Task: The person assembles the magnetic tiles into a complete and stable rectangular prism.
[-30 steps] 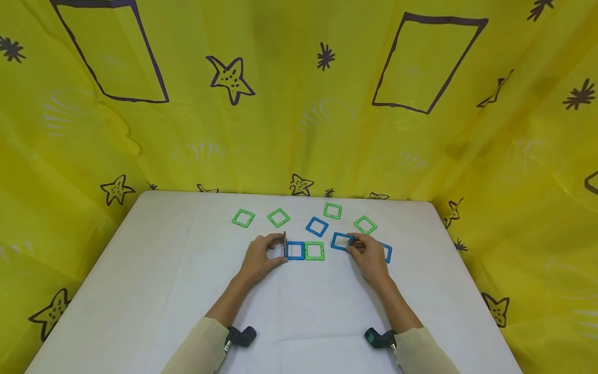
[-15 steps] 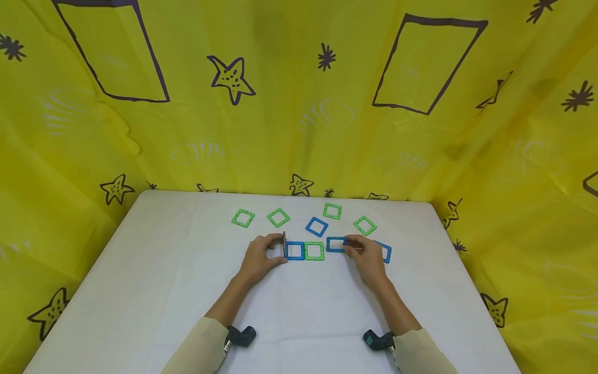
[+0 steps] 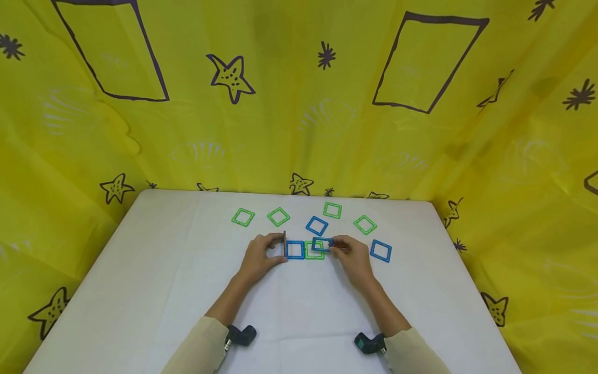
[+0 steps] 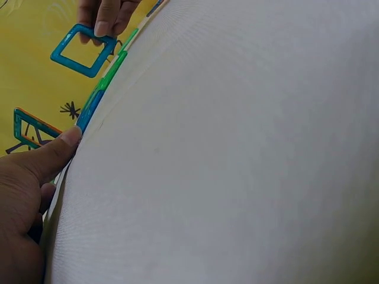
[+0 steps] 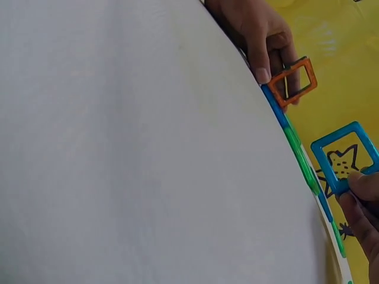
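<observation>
My left hand (image 3: 257, 261) holds a square frame tile (image 3: 284, 243) on edge, thumb low and fingers at its far side. This upright tile looks orange in the right wrist view (image 5: 299, 94) and green with an orange edge in the left wrist view. It stands at the left side of a flat blue square tile (image 3: 295, 242), which joins a flat green square tile (image 3: 314, 257). Raised above the green tile, a blue square tile (image 5: 335, 135) is pinched at its right side between the thumb and fingers of my right hand (image 3: 356, 261).
Behind the hands lie loose green tiles (image 3: 279, 224) and a blue tile (image 3: 312, 218). Another blue tile (image 3: 381, 260) lies to the right. A white cloth (image 3: 289, 311) covers the table, and a yellow patterned curtain (image 3: 275, 140) hangs behind and beside it.
My right hand has moved left with the blue tile, from right of the green tile to over it, uncovering the blue tile at right. My left hand stays put.
</observation>
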Demonstrator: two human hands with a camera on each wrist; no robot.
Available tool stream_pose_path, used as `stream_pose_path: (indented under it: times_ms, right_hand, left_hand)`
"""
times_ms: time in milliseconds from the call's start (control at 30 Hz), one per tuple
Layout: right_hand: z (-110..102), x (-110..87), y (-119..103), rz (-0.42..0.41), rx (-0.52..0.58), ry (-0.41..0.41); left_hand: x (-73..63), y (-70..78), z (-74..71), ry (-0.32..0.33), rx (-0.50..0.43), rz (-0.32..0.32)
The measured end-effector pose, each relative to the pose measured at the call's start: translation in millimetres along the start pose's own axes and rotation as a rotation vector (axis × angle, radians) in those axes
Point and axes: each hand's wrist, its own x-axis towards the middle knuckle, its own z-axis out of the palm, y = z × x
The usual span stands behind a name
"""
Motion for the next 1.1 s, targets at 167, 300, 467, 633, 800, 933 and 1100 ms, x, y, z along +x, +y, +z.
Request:
stream_pose_path:
  times_ms: [167,300,467,633,800,933,1100]
  right_hand:
    - [11.0,-0.5,-3.1,-0.020,0.019,-0.007]
    - [16.5,-2.1,-6.1,-0.031,0.035,-0.018]
    - [22.1,-3.0,-8.5,-0.026,0.036,-0.032]
    - [26.2,-4.2,-9.8,-0.006,0.040,-0.049]
    - [30.0,-5.5,-10.5,-0.020,0.059,-0.053]
    - [33.2,-5.6,-10.9,-0.032,0.075,-0.053]
    - [35.7,-5.9,-13.0,-0.060,0.066,-0.053]
  left_hand:
    - [-0.1,-0.9,-0.7,0.005,0.005,0.020]
    - [0.1,-1.0,-0.4,0.006,0.016,0.031]
    - [-0.1,-1.1,-0.3,0.007,0.020,0.030]
    - [-0.3,-2.2,0.0,0.008,0.024,0.033]
    - [-0.3,-2.1,0.4,0.003,0.024,0.029]
    - [-1.1,-0.9,-0.4,0.004,0.029,0.031]
    - [-2.0,0.6,-1.4,0.004,0.028,0.026]
